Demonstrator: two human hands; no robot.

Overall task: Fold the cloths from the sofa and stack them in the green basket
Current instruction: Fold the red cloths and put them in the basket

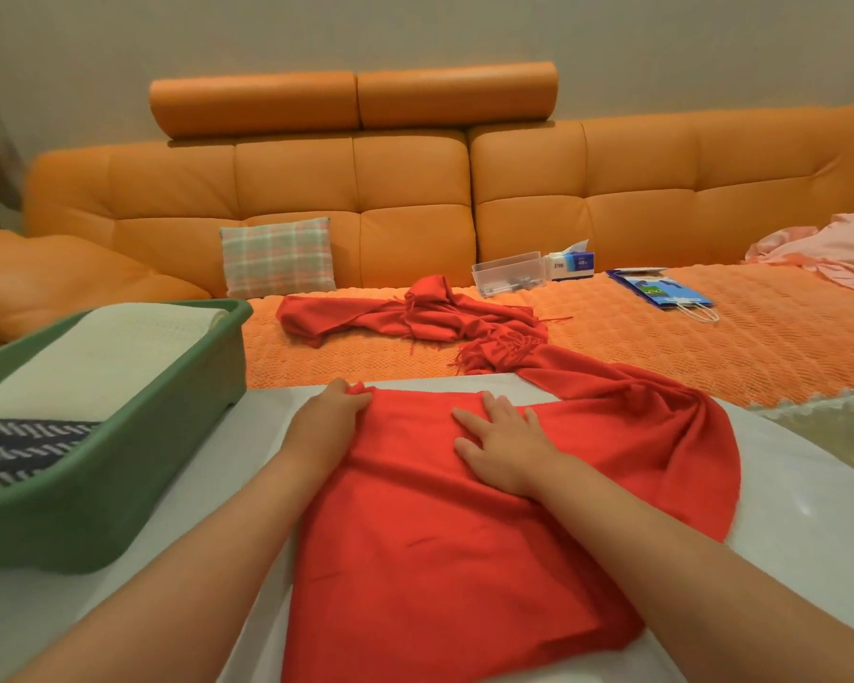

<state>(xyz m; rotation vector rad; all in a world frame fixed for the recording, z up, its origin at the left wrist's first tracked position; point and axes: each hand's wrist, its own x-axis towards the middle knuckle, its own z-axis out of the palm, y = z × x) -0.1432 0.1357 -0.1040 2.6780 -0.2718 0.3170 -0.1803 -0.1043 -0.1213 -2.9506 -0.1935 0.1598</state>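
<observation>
Red cloth (pixel 464 534) half on white table (pixel 785 510), tasselled end trailing back onto orange sofa (pixel 612 337). Left hand (pixel 329 411) pinches the cloth's far left corner, fingers curled on the fabric. Right hand (pixel 504 443) lies flat, fingers spread, pressing the cloth. Green basket (pixel 119 485) left, folded cream cloth (pixel 104 357) inside

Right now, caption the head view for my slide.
Left hand pinches the red scarf, right hand presses it flat on the table beside the green basket.
</observation>
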